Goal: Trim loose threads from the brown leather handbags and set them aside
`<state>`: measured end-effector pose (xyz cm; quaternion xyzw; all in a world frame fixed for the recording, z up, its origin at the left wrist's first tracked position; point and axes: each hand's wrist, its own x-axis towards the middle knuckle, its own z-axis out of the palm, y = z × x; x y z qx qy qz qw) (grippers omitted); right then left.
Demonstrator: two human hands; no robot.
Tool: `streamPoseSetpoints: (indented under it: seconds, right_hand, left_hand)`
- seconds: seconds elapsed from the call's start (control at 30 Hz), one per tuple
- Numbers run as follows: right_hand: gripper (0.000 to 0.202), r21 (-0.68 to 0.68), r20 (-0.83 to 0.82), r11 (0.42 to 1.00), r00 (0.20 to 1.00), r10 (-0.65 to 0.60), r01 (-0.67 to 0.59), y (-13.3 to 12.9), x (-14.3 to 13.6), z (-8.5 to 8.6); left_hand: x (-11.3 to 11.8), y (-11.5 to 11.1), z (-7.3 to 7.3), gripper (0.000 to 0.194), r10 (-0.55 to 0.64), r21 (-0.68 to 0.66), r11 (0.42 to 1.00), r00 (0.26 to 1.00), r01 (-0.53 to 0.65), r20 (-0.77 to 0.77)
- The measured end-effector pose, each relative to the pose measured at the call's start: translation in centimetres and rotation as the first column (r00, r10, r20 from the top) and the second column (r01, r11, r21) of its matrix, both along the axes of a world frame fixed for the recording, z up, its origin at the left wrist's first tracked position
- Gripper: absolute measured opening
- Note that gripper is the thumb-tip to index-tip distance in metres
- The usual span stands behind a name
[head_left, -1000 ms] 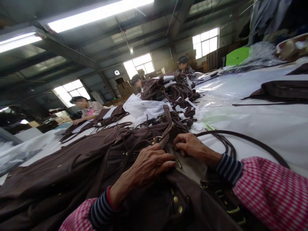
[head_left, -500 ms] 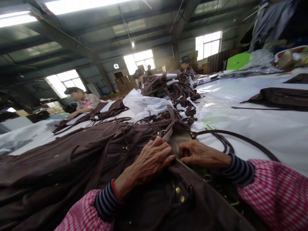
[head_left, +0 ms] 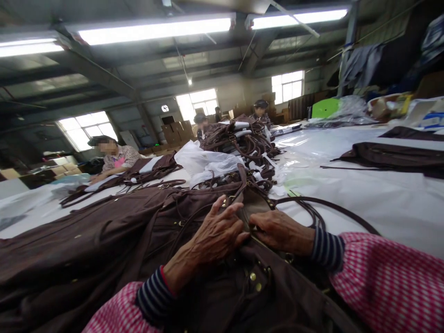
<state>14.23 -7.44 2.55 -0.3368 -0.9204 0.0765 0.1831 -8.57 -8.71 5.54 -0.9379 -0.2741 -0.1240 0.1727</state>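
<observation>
A dark brown bag [head_left: 222, 286] with brass studs lies in front of me. Its brass zipper [head_left: 261, 241] runs from between my hands toward the lower right. My left hand [head_left: 215, 236] rests on the bag beside the zipper. Its thumb and index finger close on the edge there, while the other fingers stretch out apart. Curled closed, my right hand [head_left: 277, 229] grips at the zipper's upper visible end; the pull itself is hidden under the fingers. Beyond my hands the beige lining [head_left: 255, 203] shows, and a thin strap [head_left: 340, 208] loops to the right.
More brown bags [head_left: 239, 138] are heaped behind, with white plastic wrap [head_left: 204, 162] beside them. A dark brown piece [head_left: 395, 157] lies on the white table [head_left: 374, 199] to the right. Across the table at left a person [head_left: 120, 159] leans over another bag [head_left: 152, 169].
My view has tilted up and turned slightly right. My left hand's outer fingers have lifted and spread. My right hand stays at the zipper, now more tightly curled.
</observation>
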Motion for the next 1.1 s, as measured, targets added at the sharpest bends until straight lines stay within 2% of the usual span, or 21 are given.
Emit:
streamPoseSetpoints:
  seconds: [0.07,0.17,0.27,0.3,0.4,0.47,0.53,0.6,0.67,0.77,0.9,1.1]
  right_hand:
    - [0.008,0.002,0.028,0.999,0.998,0.054,-0.054,0.3,0.1,0.1]
    - [0.011,0.007,0.062,0.997,0.995,0.076,-0.077,0.9,0.1,0.1]
    - [0.014,0.035,0.075,0.999,0.996,-0.041,0.038,2.5,-0.4,-0.2]
    - [0.016,0.043,0.064,0.995,0.993,-0.095,0.092,3.1,-0.7,-0.4]
    - [0.023,0.059,0.000,0.977,0.978,-0.207,0.207,5.0,-2.0,-0.9]
    - [0.026,0.070,-0.035,0.967,0.970,-0.242,0.244,5.6,-2.7,-1.1]
    - [0.025,0.082,-0.059,0.957,0.960,-0.274,0.278,5.8,-3.1,-1.3]
    - [0.023,0.087,-0.078,0.946,0.949,-0.305,0.311,5.6,-3.1,-1.4]
    - [0.023,0.073,-0.110,0.943,0.943,-0.315,0.324,5.4,-3.0,-1.5]
    - [0.021,0.025,-0.190,0.950,0.935,-0.300,0.310,5.3,-2.7,-1.6]
    - [0.018,0.006,-0.274,0.960,0.924,-0.267,0.280,5.6,-2.7,-1.9]
    - [0.015,-0.009,-0.327,0.961,0.907,-0.264,0.276,6.2,-3.0,-2.6]
  left_hand:
    - [0.5,0.7,1.1,0.036,0.003,-0.086,0.996,1.000,-0.006,-0.031]
    - [1.7,2.1,3.1,0.044,0.133,-0.170,0.975,0.988,-0.145,-0.084]
    - [2.8,3.3,4.2,0.025,0.296,-0.109,0.945,0.948,-0.308,-0.119]
    - [3.1,3.6,4.1,0.024,0.310,-0.096,0.942,0.942,-0.323,-0.132]
    - [3.6,3.8,3.5,0.049,0.275,-0.088,0.954,0.952,-0.287,-0.133]
    - [3.5,4.1,3.3,0.046,0.288,-0.081,0.951,0.951,-0.297,-0.108]
    - [3.2,5.1,3.5,0.033,0.387,-0.120,0.911,0.918,-0.395,-0.086]
    - [2.7,6.5,3.8,0.026,0.492,-0.222,0.838,0.866,-0.498,-0.088]
    - [2.4,7.7,3.7,0.025,0.524,-0.311,0.790,0.846,-0.527,-0.101]
    - [2.1,8.4,2.6,0.023,0.491,-0.356,0.801,0.868,-0.482,-0.071]
    - [2.1,7.8,0.7,0.022,0.485,-0.397,0.806,0.874,-0.439,0.016]
    - [1.8,8.4,-0.6,0.018,0.455,-0.427,0.829,0.880,-0.361,0.139]
